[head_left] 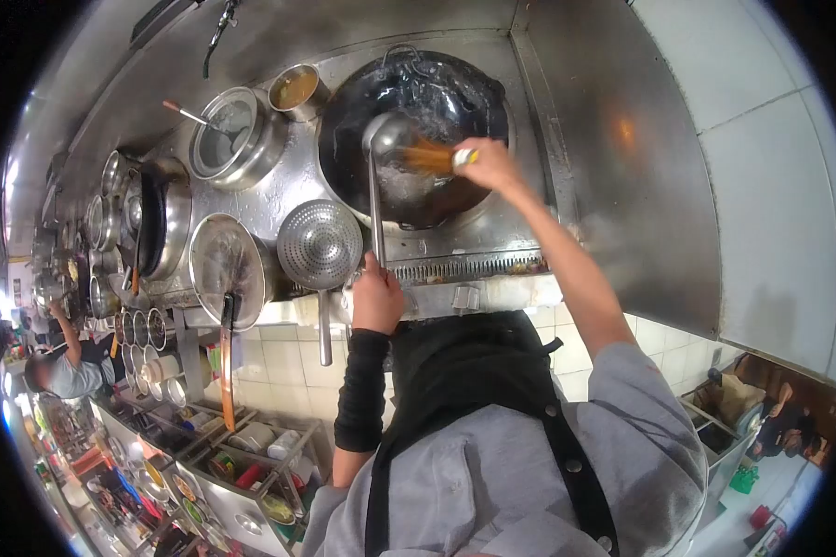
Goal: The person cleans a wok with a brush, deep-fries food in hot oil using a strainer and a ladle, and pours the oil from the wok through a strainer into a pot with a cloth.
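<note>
1. Bristles [426,156], tan and motion-blurred, extend leftward from our right hand [489,165], which grips their yellow-and-white banded end.
2. Our left hand [377,295] clenches the long handle of a rounded metal ladle [375,200], its bowl ahead, over a dark, glossy wok [348,176].
3. Perforated round strainer [320,244]: just left of our left hand.

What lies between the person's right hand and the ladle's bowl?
The blurred bristles of a brush held in the right hand, reaching toward the ladle; head view.
</note>
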`<state>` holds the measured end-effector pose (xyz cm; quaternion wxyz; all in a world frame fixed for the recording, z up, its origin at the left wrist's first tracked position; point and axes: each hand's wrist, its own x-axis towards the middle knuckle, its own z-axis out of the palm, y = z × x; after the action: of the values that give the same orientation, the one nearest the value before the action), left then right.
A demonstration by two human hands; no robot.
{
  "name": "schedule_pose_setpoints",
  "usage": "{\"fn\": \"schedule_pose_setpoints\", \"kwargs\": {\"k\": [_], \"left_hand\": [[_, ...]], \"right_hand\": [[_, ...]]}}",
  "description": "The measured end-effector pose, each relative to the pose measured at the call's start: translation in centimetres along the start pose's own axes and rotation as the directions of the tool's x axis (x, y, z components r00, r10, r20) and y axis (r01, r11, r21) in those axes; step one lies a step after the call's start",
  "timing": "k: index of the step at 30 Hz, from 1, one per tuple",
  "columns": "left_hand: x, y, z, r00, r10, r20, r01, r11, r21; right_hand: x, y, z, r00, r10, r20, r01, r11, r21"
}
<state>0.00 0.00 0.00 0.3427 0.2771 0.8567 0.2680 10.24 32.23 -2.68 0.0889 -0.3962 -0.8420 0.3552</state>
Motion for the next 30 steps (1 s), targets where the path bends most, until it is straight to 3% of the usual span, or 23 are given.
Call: {"fn": "schedule_pose_setpoints", "kwargs": {"k": [1, 2, 4, 5, 7, 8, 11, 14, 15, 17, 18, 19, 20, 21, 22, 23, 24, 25, 26, 27, 30], "left_hand": [[-1.4, 0.2, 1.0, 0.98, 0.135, -0.147, -0.095, 0.962, 0.255], [-2.4, 0.3, 1.5, 0.92, 0.302, -0.248, -0.144, 0.852, 0.503], [0.8, -1.1, 1.2, 0.91, 0.363, -0.198, -0.307, 0.914, 0.266], [0.6, -2.2, 1.3, 0.918, 0.368, -0.147, -0.351, 0.927, 0.132], [-0.6, -1.5, 0.7, 0.937, 0.333, -0.106, -0.324, 0.942, 0.09], [-0.9, -1.2, 0.8, 0.944, 0.319, -0.083, -0.314, 0.947, 0.066], [-1.3, -1.4, 1.6, 0.935, 0.33, -0.128, -0.317, 0.941, 0.117], [-1.3, -1.8, 0.7, 0.932, 0.323, -0.166, -0.335, 0.941, -0.049], [-1.2, -1.6, 0.2, 0.949, 0.286, -0.135, -0.298, 0.951, -0.081], [-1.6, -1.3, -0.6, 0.979, 0.194, -0.056, -0.201, 0.967, -0.157], [-1.2, -2.7, 0.2, 0.951, 0.286, -0.115, -0.302, 0.94, -0.16], [-1.4, -2.3, 0.1, 0.967, 0.24, -0.088, -0.254, 0.935, -0.248], [-1.5, -1.7, -0.2, 0.978, 0.199, -0.065, -0.209, 0.922, -0.327], [-2.0, -1.1, -0.9, 0.988, 0.154, -0.027, -0.152, 0.904, -0.399], [-2.9, 0.7, -2.1, 0.997, 0.041, 0.069, -0.002, 0.869, -0.495], [-2.3, 0.8, -2.3, 0.996, 0.077, 0.047, -0.047, 0.891, -0.451], [-2.1, 0.5, -2.4, 0.994, 0.098, 0.042, -0.073, 0.912, -0.404], [-2.5, 0.1, -2.5, 0.992, 0.124, 0.04, -0.102, 0.93, -0.352], [-2.9, 0.1, -2.0, 0.982, 0.178, -0.06, -0.185, 0.971, -0.152], [-3.1, -0.1, -1.6, 0.974, 0.195, -0.119, -0.208, 0.971, -0.114], [-3.5, -1.6, -1.4, 0.96, 0.246, -0.13, -0.238, 0.969, 0.073]], "right_hand": [[-0.8, 0.1, -1.2, 0.992, 0.124, -0.032, -0.125, 0.992, -0.025], [-1.5, 0.2, -1.1, 0.984, 0.141, -0.109, -0.144, 0.989, -0.021], [0.2, -0.8, -1.7, 0.934, 0.092, -0.345, -0.101, 0.995, -0.006], [-0.6, -1.0, -0.7, 0.936, 0.064, -0.347, -0.017, 0.99, 0.138], [-2.0, -1.2, 2.8, 0.932, 0.024, -0.361, 0.138, 0.9, 0.415], [-1.7, -1.3, 4.1, 0.934, -0.072, -0.351, 0.185, 0.936, 0.299], [1.1, -1.3, 4.7, 0.904, 0.213, -0.37, -0.144, 0.968, 0.206], [-2.8, -1.7, 4.7, 0.911, -0.006, -0.412, 0.164, 0.923, 0.348], [-4.3, -1.5, 5.3, 0.883, -0.134, -0.45, 0.311, 0.885, 0.347], [-5.8, -1.3, 5.8, 0.937, -0.03, -0.349, 0.173, 0.906, 0.387], [-5.1, 0.2, 6.7, 0.919, 0.103, -0.38, 0.071, 0.906, 0.416], [-4.0, 0.4, 6.5, 0.882, 0.226, -0.414, -0.017, 0.893, 0.451], [-4.1, 0.9, 6.2, 0.862, 0.212, -0.461, 0.021, 0.893, 0.451], [-5.4, 0.5, 6.1, 0.875, 0.085, -0.476, 0.15, 0.889, 0.434], [-6.6, 0.2, 6.1, 0.871, -0.046, -0.488, 0.277, 0.868, 0.412], [-7.2, 0.2, 5.9, 0.852, -0.178, -0.492, 0.397, 0.832, 0.387], [-7.1, 1.2, 6.3, 0.895, -0.138, -0.423, 0.307, 0.88, 0.362], [-6.1, 1.8, 6.0, 0.93, 0.037, -0.367, 0.144, 0.879, 0.455], [-5.5, 2.8, 4.4, 0.929, 0.132, -0.347, 0.02, 0.915, 0.402], [-5.1, 1.6, 1.8, 0.918, 0.222, -0.329, -0.101, 0.932, 0.348], [-4.4, -1.5, -0.7, 0.859, 0.026, -0.512, 0.169, 0.929, 0.33]]}}
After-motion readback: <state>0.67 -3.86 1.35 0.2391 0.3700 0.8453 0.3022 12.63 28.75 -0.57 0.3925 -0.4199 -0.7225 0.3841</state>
